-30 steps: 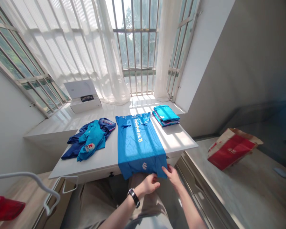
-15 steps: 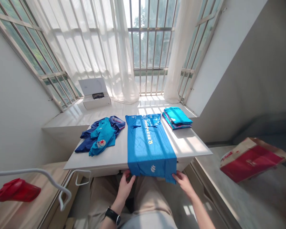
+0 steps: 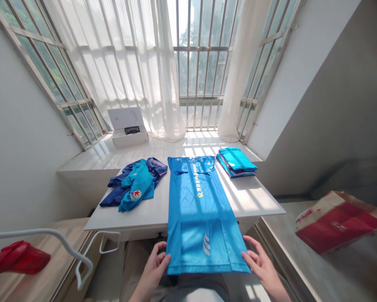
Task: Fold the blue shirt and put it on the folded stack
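Note:
A blue T-shirt [image 3: 201, 201] with its sides turned in lies lengthwise over the white table, printed with white and yellow lettering. Its near end stretches past the table edge, held up taut above my lap. My left hand [image 3: 157, 262] pinches the lower left edge of the T-shirt. At the opposite corner, my right hand [image 3: 259, 262] grips the hem between thumb and fingers. To the right of the shirt sits a stack of folded shirts [image 3: 237, 161], teal on top. On the left, a teal shirt [image 3: 138, 186] lies loosely over a navy polo shirt [image 3: 111, 201].
An open white box [image 3: 130, 136] stands on the window ledge. White hangers [image 3: 71, 251] jut in at the lower left, near a red cloth item [image 3: 20, 258]. A red and tan paper bag [image 3: 339, 222] rests on a surface at right. The table edge [image 3: 128, 228] runs before me.
Both hands have pulled the near end of the blue T-shirt toward me and raised it, so it now spreads flatter and tauter. The camera view has tilted slightly up.

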A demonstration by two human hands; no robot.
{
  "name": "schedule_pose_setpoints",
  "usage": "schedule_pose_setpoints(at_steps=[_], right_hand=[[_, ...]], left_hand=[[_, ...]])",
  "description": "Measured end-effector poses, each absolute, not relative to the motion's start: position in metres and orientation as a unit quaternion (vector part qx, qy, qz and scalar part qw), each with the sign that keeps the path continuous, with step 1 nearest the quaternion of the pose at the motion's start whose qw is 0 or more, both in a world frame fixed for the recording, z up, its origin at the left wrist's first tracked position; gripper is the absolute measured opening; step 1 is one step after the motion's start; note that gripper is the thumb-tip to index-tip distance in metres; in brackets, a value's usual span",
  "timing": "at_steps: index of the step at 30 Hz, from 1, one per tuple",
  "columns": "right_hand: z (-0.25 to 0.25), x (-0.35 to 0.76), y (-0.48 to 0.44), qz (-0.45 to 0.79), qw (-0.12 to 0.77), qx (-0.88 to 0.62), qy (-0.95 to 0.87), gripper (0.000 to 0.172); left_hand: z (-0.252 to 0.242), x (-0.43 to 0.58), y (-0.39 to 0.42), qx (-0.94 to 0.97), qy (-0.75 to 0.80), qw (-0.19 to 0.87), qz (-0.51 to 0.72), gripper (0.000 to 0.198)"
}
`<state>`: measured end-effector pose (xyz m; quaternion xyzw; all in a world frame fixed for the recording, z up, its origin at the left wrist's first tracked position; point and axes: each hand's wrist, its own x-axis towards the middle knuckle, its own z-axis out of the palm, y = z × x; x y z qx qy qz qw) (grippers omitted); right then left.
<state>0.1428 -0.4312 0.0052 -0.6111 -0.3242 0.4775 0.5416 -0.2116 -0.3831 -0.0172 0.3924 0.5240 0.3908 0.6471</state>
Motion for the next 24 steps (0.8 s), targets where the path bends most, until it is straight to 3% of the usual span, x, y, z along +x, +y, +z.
schedule_pose_setpoints(at_steps=[4, 9, 11, 15, 21, 24], right_hand=[[0.024, 0.142, -0.435, 0.463, 0.476, -0.64, -0.386, 0.057], [0.042, 0.151, -0.436, 0.494, 0.389, -0.643, -0.437, 0.052], [0.048, 0.159, -0.44, 0.512, 0.374, -0.635, -0.441, 0.048], [0.057, 0.177, -0.456, 0.517, 0.441, -0.61, -0.408, 0.047], [0.068, 0.177, -0.455, 0.47, 0.496, -0.62, -0.387, 0.056], [0.07, 0.172, -0.443, 0.444, 0.496, -0.634, -0.393, 0.058]], left_hand=[[0.002, -0.209, -0.395, 0.392, 0.5, 0.655, 0.408, 0.091], [0.036, -0.223, -0.402, 0.46, 0.502, 0.641, 0.354, 0.058], [0.054, -0.231, -0.404, 0.485, 0.522, 0.623, 0.323, 0.053], [0.083, -0.246, -0.417, 0.489, 0.533, 0.625, 0.295, 0.051], [0.093, -0.266, -0.42, 0.481, 0.553, 0.541, 0.413, 0.05], [0.103, -0.269, -0.393, 0.542, 0.559, 0.514, 0.361, 0.039]])
